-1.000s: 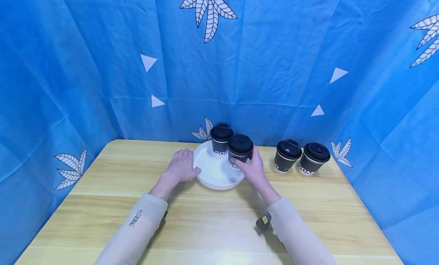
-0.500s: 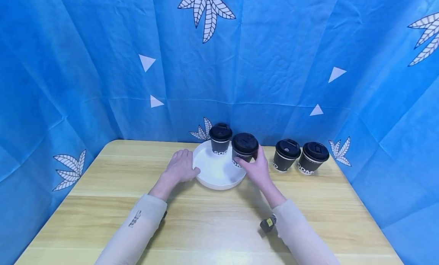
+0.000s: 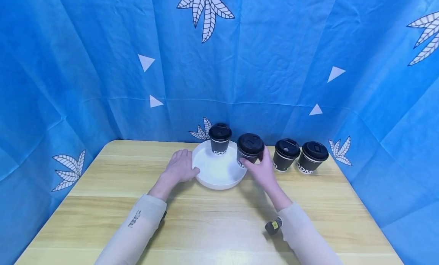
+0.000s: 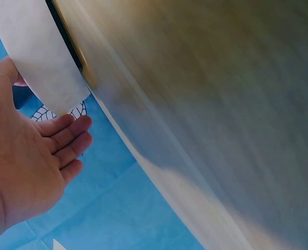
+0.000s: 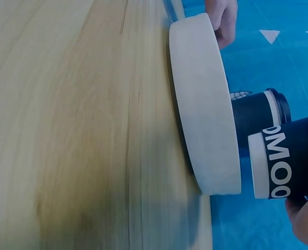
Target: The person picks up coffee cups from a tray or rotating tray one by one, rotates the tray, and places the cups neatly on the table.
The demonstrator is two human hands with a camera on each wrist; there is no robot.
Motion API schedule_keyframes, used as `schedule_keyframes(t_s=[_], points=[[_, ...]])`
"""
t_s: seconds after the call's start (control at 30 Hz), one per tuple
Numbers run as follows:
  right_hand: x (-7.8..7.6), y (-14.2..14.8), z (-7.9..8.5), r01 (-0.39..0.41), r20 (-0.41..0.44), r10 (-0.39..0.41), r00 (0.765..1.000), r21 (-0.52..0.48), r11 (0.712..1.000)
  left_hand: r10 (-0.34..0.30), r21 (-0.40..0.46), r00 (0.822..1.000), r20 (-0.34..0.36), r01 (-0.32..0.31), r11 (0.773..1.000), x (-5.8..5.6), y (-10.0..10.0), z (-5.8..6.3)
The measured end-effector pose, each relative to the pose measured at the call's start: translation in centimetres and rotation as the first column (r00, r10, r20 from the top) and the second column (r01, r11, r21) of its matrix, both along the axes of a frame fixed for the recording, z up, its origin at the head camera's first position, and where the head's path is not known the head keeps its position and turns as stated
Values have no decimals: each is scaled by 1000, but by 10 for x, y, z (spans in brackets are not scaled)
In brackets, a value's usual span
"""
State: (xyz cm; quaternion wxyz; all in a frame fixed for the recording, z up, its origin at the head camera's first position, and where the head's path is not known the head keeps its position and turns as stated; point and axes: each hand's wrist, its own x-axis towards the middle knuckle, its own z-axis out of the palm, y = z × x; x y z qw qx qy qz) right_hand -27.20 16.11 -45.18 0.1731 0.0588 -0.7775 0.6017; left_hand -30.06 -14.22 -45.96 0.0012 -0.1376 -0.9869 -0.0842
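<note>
Flanking right grip (image 3: pixel 263 172), clasped round cup (image 3: pixel 250 144): tray (image 3: pixel 217 171), two tabletop cups (image 3: pixel 287 154); left grip (image 3: pixel 181 166) relaxed.

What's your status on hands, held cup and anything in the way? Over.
Right hand holding cup, base off tray.
Left hand at tray's rim.
Possible obstacle: two more cups close on the right.

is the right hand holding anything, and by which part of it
Yes: the right hand holds a lidded black paper cup by its side wall, below the black lid.
</note>
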Motion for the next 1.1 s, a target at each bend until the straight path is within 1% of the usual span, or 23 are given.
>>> schedule_keyframes(t_s=[0.27,0.67,0.9,1.1], points=[[5,11,1,28,-5,-28,1000,16,999,-7,12,1000,-1,7,1000,-2,-1,-1],[9,23,-3,60,39,-62,997,41,997,2,-1,1000,-2,-2,1000,0,0,0],[13,29,-4,63,43,-64,997,36,997,-2,0,1000,-1,2,1000,-1,-1,-1],[17,34,-7,61,68,-63,996,20,998,-4,6,1000,1,4,1000,-1,-1,-1]])
